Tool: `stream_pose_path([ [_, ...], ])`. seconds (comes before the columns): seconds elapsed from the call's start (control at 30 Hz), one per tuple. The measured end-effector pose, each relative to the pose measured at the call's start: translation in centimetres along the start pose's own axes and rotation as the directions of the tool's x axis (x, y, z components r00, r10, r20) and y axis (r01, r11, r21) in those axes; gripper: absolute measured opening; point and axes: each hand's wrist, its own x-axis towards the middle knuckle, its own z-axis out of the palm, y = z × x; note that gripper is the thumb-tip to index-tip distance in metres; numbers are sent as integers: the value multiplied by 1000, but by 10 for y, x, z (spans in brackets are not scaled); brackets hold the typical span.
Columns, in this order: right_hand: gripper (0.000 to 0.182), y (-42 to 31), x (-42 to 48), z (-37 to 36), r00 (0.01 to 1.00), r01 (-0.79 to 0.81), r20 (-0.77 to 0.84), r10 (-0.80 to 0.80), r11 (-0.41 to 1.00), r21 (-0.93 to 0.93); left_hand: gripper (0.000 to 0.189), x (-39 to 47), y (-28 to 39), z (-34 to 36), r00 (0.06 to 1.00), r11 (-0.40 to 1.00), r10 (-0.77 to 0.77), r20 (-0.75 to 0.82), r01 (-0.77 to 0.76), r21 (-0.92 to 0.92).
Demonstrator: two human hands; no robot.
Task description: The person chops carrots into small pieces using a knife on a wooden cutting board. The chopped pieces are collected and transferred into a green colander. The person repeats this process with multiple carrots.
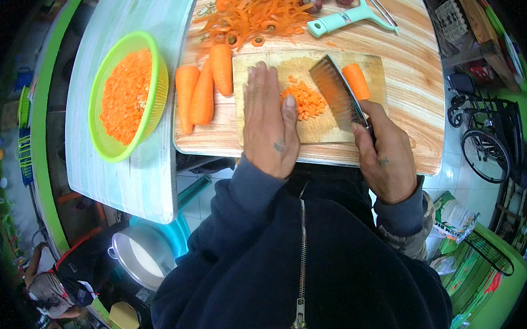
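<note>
My right hand [386,156] grips the dark handle of a wide-bladed kitchen knife [340,91], its blade tilted over a wooden cutting board [373,127]. Flat, with fingers together, my left hand [268,119] rests on the board's left part, its thumb beside a small heap of diced carrot [307,100]. A cut piece of carrot [356,81] lies right of the blade. Left of the board are several peeled carrots [201,94]. Further left, a green plastic basket [163,91] holds much diced carrot [128,95].
Behind the board lie carrot peelings [255,13], red onions [311,2] and a mint-green peeler [349,19]. A metal pot [136,256] stands below the pale table [126,185] at left. At right is a folded wheelchair [488,148]. Another person [51,292] is at lower left.
</note>
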Motion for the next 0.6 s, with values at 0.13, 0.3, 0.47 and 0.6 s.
stream_pose_path([
  [0.13,19,11,-6,8,968,-235,103,230,971,39,56,15,-6,4,999,998,-41,-13,41,39],
  [0.3,12,12,-6,29,937,-322,193,291,933,158,56,24,-5,23,1000,997,23,8,-23,69],
  [0.47,17,14,-7,43,955,-244,209,211,959,146,55,27,3,24,999,998,21,29,-19,-64],
  [0.6,18,2,-6,56,924,-299,308,226,930,216,55,25,7,30,1000,983,31,-2,-30,-182],
])
